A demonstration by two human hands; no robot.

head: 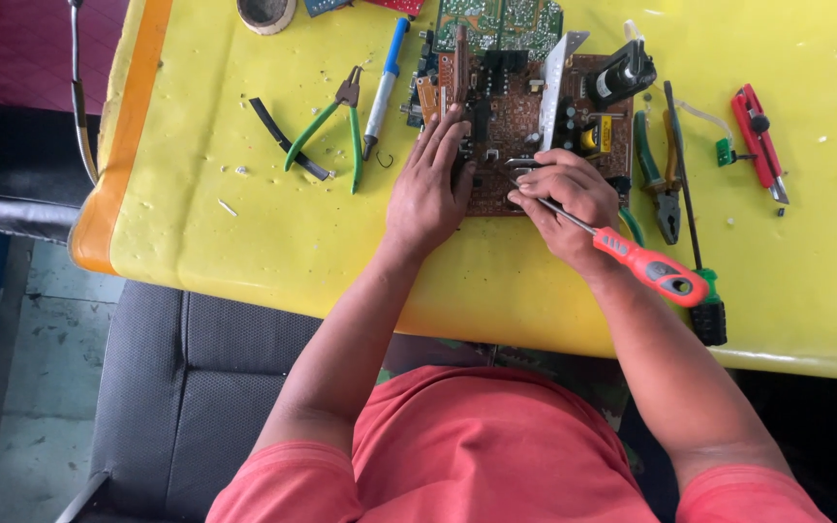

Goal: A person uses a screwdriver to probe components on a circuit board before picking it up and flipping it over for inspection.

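Head view: yellow counter (244, 232) carries a brown circuit board (520, 121), lying just far of both hands. Left hand (428, 189) presses flat, fingers spread, on its near-left part. Right hand (564, 194) grips an orange-handled screwdriver (646, 263), shaft slanting far-left onto the board.

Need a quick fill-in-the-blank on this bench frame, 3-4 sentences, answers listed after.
1. The right hand grips a screwdriver with an orange-red and grey handle, its shaft pointing at the brown ____ board.
2. The left hand lies flat on the brown circuit board, palm ____.
3. The green-handled pointed pliers lie to the ____ of the left hand.
4. The table wears a ____ cover.

Missing words: circuit; down; left; yellow
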